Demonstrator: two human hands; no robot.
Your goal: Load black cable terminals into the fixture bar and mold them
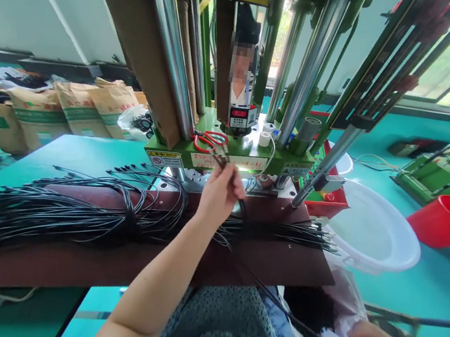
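1. Cables (88,221), near left: I see smooth black sheathing, plastic-looking, slightly glossy.
2. Board (286,266), near: smooth with a dull sheen; I can't tell its material.
3. Pillar (168,45), far left: polished metal, mirror-bright on my feed.
4. Sacks (29,110), far left: matt, creased brown paper.
5. Basin (406,249), right: smooth, pale plastic.
6. Bucket (440,224), far right: red plastic, fairly glossy.
7. Bag (352,297), near right: thin, crinkled, translucent plastic.
8. Clothing (223,310), near: soft, matt patterned cloth, as I read it.
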